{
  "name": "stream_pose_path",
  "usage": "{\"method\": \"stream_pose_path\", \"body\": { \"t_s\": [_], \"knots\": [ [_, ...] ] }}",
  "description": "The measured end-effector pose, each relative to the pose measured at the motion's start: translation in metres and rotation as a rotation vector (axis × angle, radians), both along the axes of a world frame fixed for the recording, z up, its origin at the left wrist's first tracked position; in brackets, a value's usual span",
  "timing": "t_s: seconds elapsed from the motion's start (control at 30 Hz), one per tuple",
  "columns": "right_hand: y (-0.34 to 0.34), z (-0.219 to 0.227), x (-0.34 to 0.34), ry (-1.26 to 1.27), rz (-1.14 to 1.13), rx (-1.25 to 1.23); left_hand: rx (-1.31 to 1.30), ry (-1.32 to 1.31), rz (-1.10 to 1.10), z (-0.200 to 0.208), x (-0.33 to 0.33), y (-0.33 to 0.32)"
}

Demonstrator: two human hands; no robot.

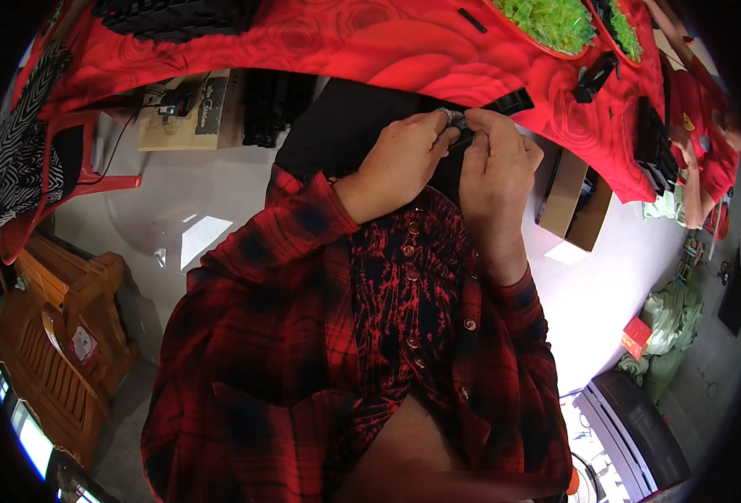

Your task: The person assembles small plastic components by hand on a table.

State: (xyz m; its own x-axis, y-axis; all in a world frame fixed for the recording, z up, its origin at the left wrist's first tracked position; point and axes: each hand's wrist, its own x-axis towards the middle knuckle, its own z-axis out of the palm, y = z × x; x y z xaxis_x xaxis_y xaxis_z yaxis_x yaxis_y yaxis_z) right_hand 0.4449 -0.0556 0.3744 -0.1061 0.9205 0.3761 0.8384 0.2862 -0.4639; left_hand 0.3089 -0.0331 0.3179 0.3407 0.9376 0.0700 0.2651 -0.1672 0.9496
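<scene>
My left hand (pixel 397 158) and my right hand (pixel 496 163) meet above my dark-clothed lap, just off the edge of the red-covered table. Both are closed in a pinch on one small grey-and-dark piece (pixel 452 120), mostly hidden by the fingers, so its kind cannot be made out. Close beyond my right fingertips, a black rectangular part (pixel 513 102) lies at the table edge.
The table's red rose-patterned cloth (pixel 320 38) bears a container of green translucent pieces (pixel 546 23), a black clip-like part (pixel 595 77) and stacked black parts (pixel 177 18). Cardboard boxes (pixel 573 201) (pixel 190 113) stand below. A person in red (pixel 702 142) is at right.
</scene>
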Motion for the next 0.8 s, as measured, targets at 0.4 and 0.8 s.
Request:
{"method": "stream_pose_path", "body": {
  "t_s": [0.4, 0.8],
  "knots": [
    [0.000, -0.001, 0.001, -0.027, 0.003, 0.024, 0.019, -0.045, -0.008, -0.006, -0.001, -0.002],
    [-0.001, 0.006, 0.001, 0.156, -0.075, 0.079, -0.171, -0.101, 0.068, 0.005, -0.003, 0.001]
  ]
}}
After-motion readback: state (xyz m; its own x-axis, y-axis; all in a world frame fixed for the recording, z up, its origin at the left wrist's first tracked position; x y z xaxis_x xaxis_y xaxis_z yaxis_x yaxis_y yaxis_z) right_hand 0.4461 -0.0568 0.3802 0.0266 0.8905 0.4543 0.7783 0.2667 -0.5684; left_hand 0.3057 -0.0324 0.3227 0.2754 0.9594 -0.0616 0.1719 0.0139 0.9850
